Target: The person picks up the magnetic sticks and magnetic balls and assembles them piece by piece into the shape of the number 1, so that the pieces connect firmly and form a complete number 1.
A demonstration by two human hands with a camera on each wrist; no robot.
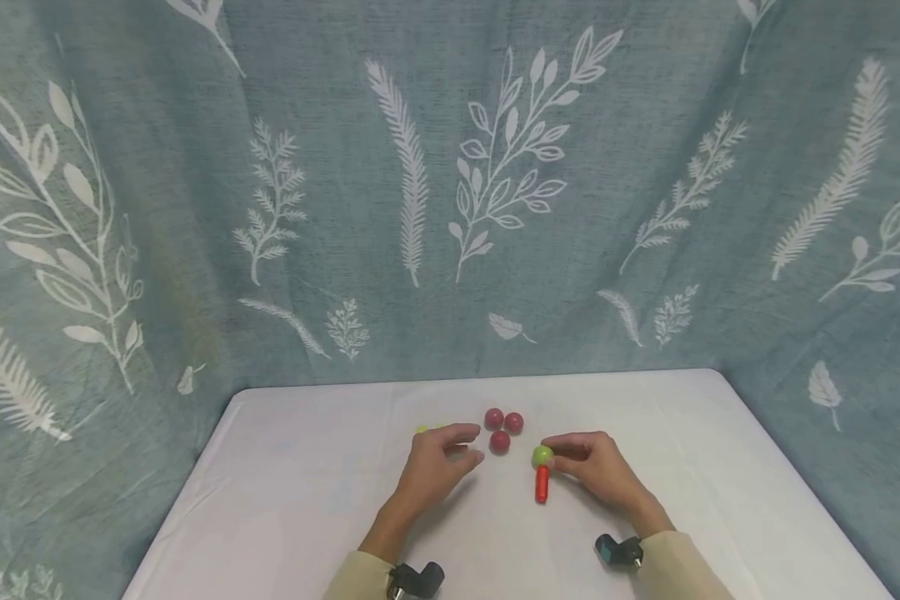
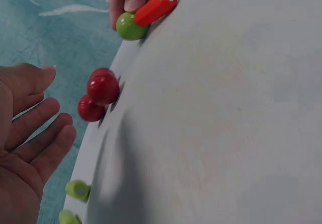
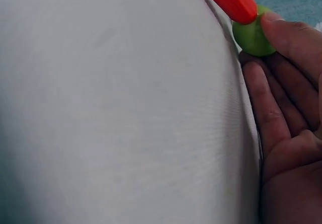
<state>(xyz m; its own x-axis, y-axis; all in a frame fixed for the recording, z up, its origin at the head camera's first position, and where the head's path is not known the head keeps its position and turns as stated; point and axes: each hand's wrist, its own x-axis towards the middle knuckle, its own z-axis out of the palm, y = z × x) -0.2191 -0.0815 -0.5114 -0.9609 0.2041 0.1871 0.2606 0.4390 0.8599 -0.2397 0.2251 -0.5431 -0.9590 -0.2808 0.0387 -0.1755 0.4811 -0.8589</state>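
My right hand (image 1: 603,468) pinches a glossy green ball (image 1: 542,456) between thumb and fingers, at the table's middle right. Against the ball's near side lies a red rod-shaped piece (image 1: 542,484); in the left wrist view, the red piece (image 2: 157,8) shows a pale spot on its end. The left hand (image 1: 433,468) is held over the table with its fingers relaxed and apart, holding nothing. Just beyond its fingertips sit three dark red balls (image 1: 499,442), grouped close together. In the right wrist view, the thumb presses on the green ball (image 3: 254,38).
Small yellow-green pieces (image 2: 78,190) lie behind the left hand, partly hidden by it in the head view. A white cloth covers the table (image 1: 270,500). A blue-green curtain (image 1: 435,208) with white leaf patterns hangs behind. Each wrist wears a small black camera (image 1: 417,580).
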